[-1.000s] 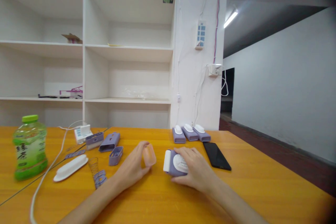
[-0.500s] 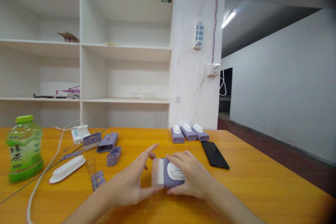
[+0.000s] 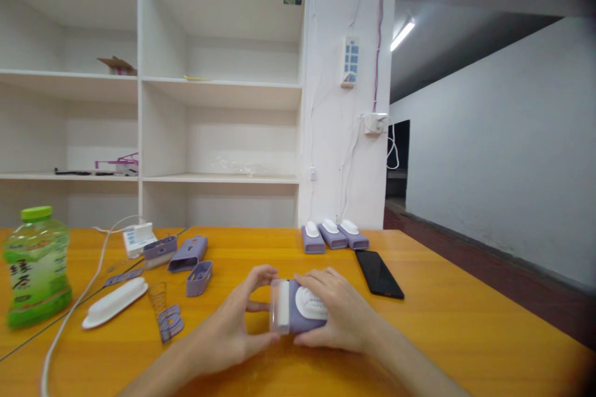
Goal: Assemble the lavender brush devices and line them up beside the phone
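Observation:
On the orange table top lies a purple casing (image 3: 303, 323) with a white oval piece on its upper face and a clear cap (image 3: 279, 307) over its white left end. My right hand (image 3: 338, 310) is closed around the purple part, fingers over the far side and thumb on the near side. My left hand (image 3: 237, 322) has its thumb and index finger bent round the clear cap's near and far edges, pinching it; another finger points at its end. The casing's right end is hidden under my right hand.
Three similar purple casings (image 3: 332, 237) stand at the back, near a black phone (image 3: 379, 274). Leftward lie loose purple shells (image 3: 188, 254), a purple cup-like part (image 3: 199, 278), a white oval cover (image 3: 115, 303), a spring (image 3: 159, 299), a white cable (image 3: 77, 310) and a green bottle (image 3: 38, 273).
My left index finger has bent down from a raised, stretched pose to the clear cap's far edge. My right hand keeps its hold on the casing. The view has shifted slightly.

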Motion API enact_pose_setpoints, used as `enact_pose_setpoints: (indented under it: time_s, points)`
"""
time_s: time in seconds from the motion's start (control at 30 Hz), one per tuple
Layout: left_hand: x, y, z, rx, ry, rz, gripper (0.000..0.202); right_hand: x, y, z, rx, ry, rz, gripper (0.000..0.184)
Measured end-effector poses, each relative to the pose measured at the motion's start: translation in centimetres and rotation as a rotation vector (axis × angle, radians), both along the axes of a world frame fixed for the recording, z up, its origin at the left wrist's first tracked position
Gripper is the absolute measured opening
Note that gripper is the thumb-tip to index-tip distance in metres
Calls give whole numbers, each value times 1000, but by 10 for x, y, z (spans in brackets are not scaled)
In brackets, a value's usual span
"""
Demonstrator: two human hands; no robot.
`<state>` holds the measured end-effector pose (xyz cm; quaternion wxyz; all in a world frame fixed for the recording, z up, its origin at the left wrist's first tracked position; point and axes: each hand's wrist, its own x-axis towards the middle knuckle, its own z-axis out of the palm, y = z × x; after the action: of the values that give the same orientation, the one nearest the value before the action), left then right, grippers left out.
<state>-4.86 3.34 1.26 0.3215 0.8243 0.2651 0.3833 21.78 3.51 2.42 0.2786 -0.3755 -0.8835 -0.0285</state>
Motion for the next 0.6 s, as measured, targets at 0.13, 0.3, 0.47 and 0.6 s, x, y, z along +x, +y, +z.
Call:
enact_pose_setpoints:
  time_s: [0.13, 0.3, 0.47, 0.6]
  points:
    - [1, 0, 2, -34, -23, -1, 73, 0, -1, 1, 11, 1, 17, 90]
    - [2, 1, 5, -47, -27, 12, 70, -1, -1, 1, 25, -3, 23, 90]
    - [2, 1, 6, -36, -48, 51, 68, 0, -2, 1, 50, -24, 30, 90]
    - [2, -1, 8, -63, -57, 12, 67, 0, -2, 1, 57, -42, 63, 89]
